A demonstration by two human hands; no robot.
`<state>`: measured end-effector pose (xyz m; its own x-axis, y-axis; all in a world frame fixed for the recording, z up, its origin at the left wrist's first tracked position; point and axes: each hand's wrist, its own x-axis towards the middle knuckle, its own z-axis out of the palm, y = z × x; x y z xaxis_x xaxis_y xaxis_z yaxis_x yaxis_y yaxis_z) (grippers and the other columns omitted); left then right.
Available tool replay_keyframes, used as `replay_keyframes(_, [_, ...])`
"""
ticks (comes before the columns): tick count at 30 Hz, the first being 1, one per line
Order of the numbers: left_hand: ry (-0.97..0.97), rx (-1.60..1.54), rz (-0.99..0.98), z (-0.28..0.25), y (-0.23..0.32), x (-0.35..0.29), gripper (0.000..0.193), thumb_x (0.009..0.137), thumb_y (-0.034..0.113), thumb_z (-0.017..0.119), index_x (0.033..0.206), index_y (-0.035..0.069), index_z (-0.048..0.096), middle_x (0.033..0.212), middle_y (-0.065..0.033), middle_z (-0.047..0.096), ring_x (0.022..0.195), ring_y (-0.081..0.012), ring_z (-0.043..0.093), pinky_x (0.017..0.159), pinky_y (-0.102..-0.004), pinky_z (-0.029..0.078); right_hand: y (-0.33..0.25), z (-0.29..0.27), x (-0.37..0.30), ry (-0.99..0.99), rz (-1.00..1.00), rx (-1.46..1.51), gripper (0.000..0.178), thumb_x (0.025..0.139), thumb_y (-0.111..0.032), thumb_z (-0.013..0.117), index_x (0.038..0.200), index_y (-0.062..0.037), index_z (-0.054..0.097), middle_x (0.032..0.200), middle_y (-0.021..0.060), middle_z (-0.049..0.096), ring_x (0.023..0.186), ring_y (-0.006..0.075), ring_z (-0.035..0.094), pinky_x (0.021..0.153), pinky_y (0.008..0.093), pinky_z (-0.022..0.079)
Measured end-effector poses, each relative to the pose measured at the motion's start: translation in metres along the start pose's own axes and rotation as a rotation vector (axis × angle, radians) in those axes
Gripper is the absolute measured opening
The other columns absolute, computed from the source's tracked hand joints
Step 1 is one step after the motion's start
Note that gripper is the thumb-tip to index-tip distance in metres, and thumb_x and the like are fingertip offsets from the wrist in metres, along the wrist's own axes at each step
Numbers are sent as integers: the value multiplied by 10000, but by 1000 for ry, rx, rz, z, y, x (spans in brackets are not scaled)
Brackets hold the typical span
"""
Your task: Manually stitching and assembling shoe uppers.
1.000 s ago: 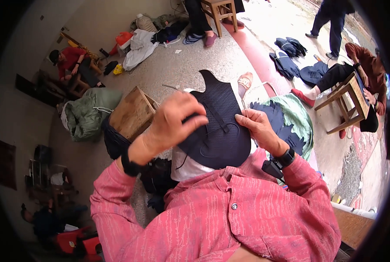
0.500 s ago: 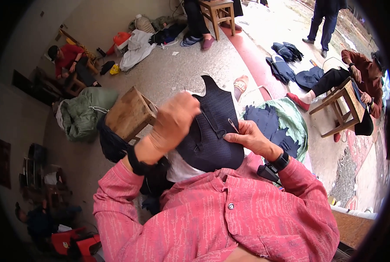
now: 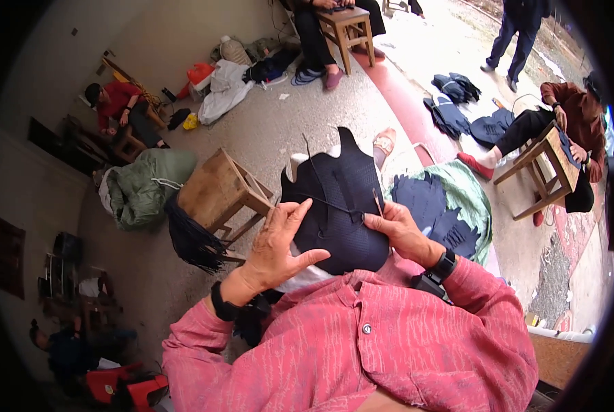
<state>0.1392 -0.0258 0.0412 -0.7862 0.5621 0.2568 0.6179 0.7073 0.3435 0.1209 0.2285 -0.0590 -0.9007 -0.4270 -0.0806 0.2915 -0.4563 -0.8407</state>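
A dark navy textured fabric piece [image 3: 351,250], shaped like a shoe upper with pointed ends, lies across my lap over white cloth. My right hand [image 3: 406,233] pinches its right edge between thumb and fingers. A slim needle-like tool [image 3: 377,199] stands up from that same grip. Over the piece's left side my left hand [image 3: 279,244] is open, thumb and forefinger spread apart. A thin dark cord [image 3: 318,191] runs across the fabric, one end rising above it, and meets a small loop near my right thumb. Whether my left fingers touch the cord, I cannot tell.
Left of my lap stands a wooden stool [image 3: 214,189] with a bundle of dark cords [image 3: 193,233] hanging from it. A green sack [image 3: 149,185] sits beyond. At right, dark cut pieces [image 3: 423,199] lie on green sheeting [image 3: 475,199]. Other people sit around on stools.
My left hand has come down from a raised, closed, blurred pose and opened beside the fabric. The cord now stretches across the piece. My right hand keeps its pinch.
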Motion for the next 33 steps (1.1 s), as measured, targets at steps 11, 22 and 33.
replay_keyframes(11, [240, -93, -90, 41, -28, 58, 591, 835, 469, 652, 1323, 159, 532, 1320, -68, 459, 1224, -249, 410, 1027, -402, 264, -12, -4, 9, -136, 29, -133, 194, 903, -86, 639, 1088, -27, 649, 971, 12, 666, 820, 71, 605, 714, 217, 508])
replay_keyframes(22, [261, -1011, -209, 0, -21, 108, 269, 970, 285, 549, 993, 38, 651, 978, -33, 686, 889, -70, 578, 781, -214, 422, -14, -8, 7, -160, 59, -196, 243, 920, -92, 620, 1153, -20, 625, 1024, 0, 655, 892, 64, 594, 803, 224, 502])
replay_keyframes(33, [235, -960, -171, -39, -13, 127, 342, 986, 345, 502, 1014, 33, 638, 861, -53, 683, 676, -58, 583, 555, -186, 419, -15, -1, 3, -141, 113, -166, 219, 924, -106, 620, 1131, -35, 623, 1006, -11, 647, 870, 60, 592, 766, 220, 503])
